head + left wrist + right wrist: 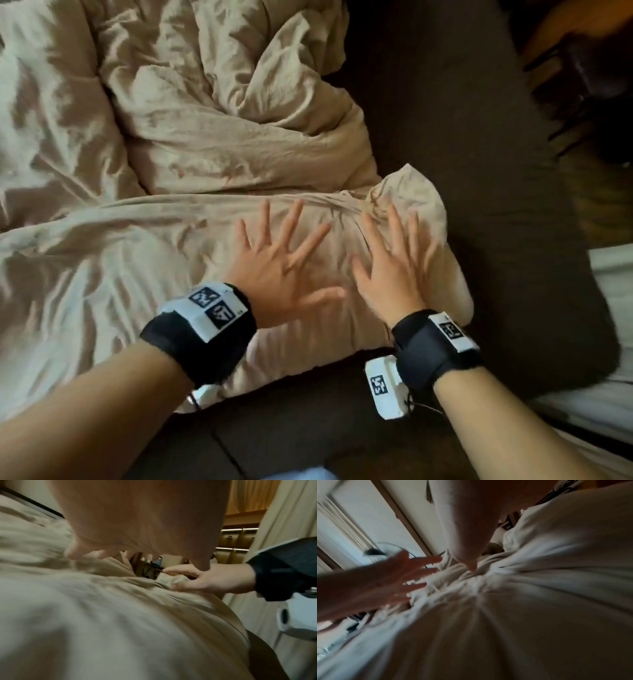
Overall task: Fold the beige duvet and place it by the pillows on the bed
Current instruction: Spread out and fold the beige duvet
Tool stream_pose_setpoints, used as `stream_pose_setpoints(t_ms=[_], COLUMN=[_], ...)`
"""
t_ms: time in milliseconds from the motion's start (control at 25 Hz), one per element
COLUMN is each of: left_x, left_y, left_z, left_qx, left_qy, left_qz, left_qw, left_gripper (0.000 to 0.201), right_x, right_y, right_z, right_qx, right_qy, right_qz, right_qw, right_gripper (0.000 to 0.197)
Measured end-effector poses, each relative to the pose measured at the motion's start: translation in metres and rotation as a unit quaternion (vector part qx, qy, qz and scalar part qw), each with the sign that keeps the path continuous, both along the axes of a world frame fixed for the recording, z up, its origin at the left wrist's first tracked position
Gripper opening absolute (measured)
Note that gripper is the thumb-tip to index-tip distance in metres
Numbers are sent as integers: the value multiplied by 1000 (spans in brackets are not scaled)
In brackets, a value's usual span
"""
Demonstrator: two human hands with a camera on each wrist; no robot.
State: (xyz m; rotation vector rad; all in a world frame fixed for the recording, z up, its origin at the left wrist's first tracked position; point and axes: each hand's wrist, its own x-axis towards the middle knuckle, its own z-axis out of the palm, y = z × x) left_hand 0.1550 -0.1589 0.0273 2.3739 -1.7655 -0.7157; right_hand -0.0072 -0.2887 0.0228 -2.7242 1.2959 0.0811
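Duvet beneath hands — flattened.

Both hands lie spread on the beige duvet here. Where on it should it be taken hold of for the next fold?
Probably at the bunched, knotted corner of the crumpled beige fabric duvet, reached from the near edge. It stands proud by the right hand fingertips; the left hand covers flat cloth.

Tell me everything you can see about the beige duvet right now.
The beige duvet is soft, creased fabric, bunched in thick rumpled folds over a dark brown sheet. Its near corner is gathered into a twisted knot. The left hand and right hand lie spread on that corner, fingers straight. It is not yet neatly folded.
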Motion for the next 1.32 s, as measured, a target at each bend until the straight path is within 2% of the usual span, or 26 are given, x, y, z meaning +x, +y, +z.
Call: stream_pose_setpoints(t_ms=[80, 120, 240, 400, 480, 600, 680, 760, 840, 920, 1000, 1080, 1200, 1320], left_x=[-21, -20, 6, 17, 19, 31, 48, 68, 100, 136, 170, 194, 215, 207], left_y=[-24, -31, -51, -73, -79, -62, -36, 7, 72, 147, 227, 283, 298, 290], left_z=[-18, -32, -68, -105, -108, -84, -58, -35, -14, -4, -8, -25, -68, -77], left_qx=[74, 100, 164, 185, 198, 173, 125, 70, 33, 69, 140, 181, 168, 158], left_qy=[-35, -49, -47, -25, -20, 27, 75, 96, 35, -70, -120, -110, -83, -106], left_qz=[-15, -4, 42, 55, 59, 39, 38, 61, 77, 94, 151, 184, 181, 180], left_qw=[996, 994, 984, 981, 978, 984, 989, 991, 996, 991, 971, 960, 966, 965], left_gripper=[115, 120, 130, 132, 130, 122, 114, 110, 103, 104, 113, 116, 114, 112], right_x=[-14, -14, 4, 13, 17, 20, 32, 62, 115, 169, 210, 233, 241, 232], right_y=[-21, -39, -92, -117, -118, -110, -87, -33, 53, 139, 204, 234, 236, 234], right_z=[-16, -28, -59, -100, -98, -66, -36, -8, 9, 12, -4, -34, -69, -65], right_qx=[27, 51, 134, 185, 200, 223, 215, 199, 222, 261, 285, 269, 235, 227], right_qy=[114, 144, 168, 177, 191, 219, 188, 119, 33, 4, 55, 146, 201, 188], right_qz=[-28, -38, -73, -67, -68, -82, -94, -25, 126, 237, 263, 234, 205, 205], right_qw=[993, 988, 974, 964, 959, 946, 954, 972, 966, 936, 920, 923, 929, 933], right_gripper=[77, 81, 90, 92, 92, 92, 90, 89, 84, 84, 90, 102, 102, 92])
